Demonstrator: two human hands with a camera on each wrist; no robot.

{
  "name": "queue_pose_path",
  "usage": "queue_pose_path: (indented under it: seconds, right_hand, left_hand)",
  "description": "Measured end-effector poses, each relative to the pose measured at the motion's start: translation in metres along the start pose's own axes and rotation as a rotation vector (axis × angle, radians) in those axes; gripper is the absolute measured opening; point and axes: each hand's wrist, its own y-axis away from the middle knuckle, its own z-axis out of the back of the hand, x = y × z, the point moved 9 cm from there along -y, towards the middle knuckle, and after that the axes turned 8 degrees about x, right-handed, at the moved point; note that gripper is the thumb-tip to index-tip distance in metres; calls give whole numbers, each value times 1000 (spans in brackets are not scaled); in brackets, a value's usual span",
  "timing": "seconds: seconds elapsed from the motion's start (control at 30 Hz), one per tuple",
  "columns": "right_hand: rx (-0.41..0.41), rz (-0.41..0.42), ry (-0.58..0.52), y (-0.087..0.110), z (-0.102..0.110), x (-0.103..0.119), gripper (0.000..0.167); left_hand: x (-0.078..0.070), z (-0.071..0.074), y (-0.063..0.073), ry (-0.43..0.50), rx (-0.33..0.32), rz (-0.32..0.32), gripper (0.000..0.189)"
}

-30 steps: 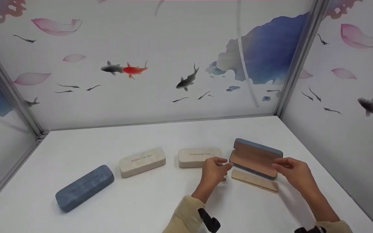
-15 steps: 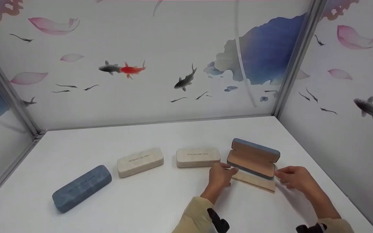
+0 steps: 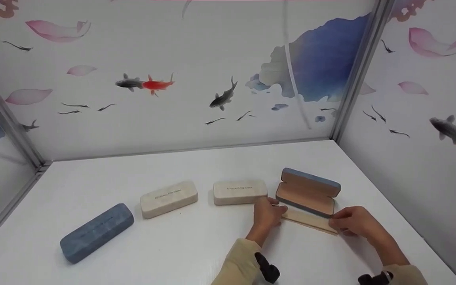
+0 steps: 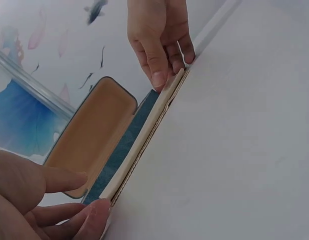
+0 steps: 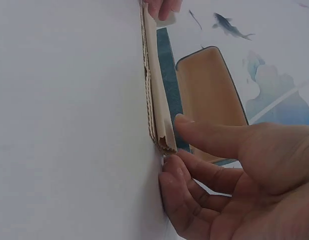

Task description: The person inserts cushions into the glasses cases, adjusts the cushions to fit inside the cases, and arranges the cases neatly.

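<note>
A folded beige glasses cloth (image 3: 309,221) lies in front of an open blue glasses case (image 3: 305,198) with a tan lining. Its layered edge shows in the left wrist view, and a zigzag-cut end in the right wrist view. My left hand (image 3: 265,215) has its fingertips at the cloth's left end, thumb on the case side. At the other end, my right hand (image 3: 356,221) holds the corner between thumb and curled fingers. In the left wrist view, the cloth (image 4: 144,137) spans between both hands, close along the case's front wall (image 4: 127,145).
Left of the open case stand a cream glasses case (image 3: 240,192), a second cream case (image 3: 168,200) and a closed blue case (image 3: 97,232). Printed wall panels (image 3: 172,47) enclose the back and sides of the white table (image 3: 164,261).
My right hand has come down from beside the case's lid to the cloth's right end. The left hand has moved right and down to the left end. The cases stay put.
</note>
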Motion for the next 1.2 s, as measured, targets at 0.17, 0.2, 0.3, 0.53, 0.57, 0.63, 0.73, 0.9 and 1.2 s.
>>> queue_pose_path:
  seconds: [0.17,0.2,0.3,0.53,0.57,0.63,0.73,0.9,1.2]
  right_hand:
    - [-9,58,16,1,-3,1,28]
    - [-7,65,13,1,-4,0,26]
    - [0,76,15,1,-6,-2,21]
    - [9,68,3,0,-7,-1,21]
    - [12,66,-4,-1,-7,-1,20]
    - [17,65,-17,0,-7,0,20]
    - [15,59,-32,0,-7,2,19]
    - [19,49,-34,-1,-6,4,20]
    - [0,55,11,2,-4,12,20]
  left_hand:
    - [-2,-4,1,-66,26,-41,25]
    - [-3,-5,1,-77,33,-52,24]
    - [-4,-6,3,-120,40,-93,15]
    - [-8,-3,3,-183,-11,-179,12]
    - [-8,-3,3,-180,-9,-180,12]
    - [-8,-3,3,-178,-5,-173,11]
    - [-7,-3,3,-156,10,-140,11]
    - [-5,-2,5,-95,44,-78,8]
    - [-6,3,7,-41,105,-63,9]
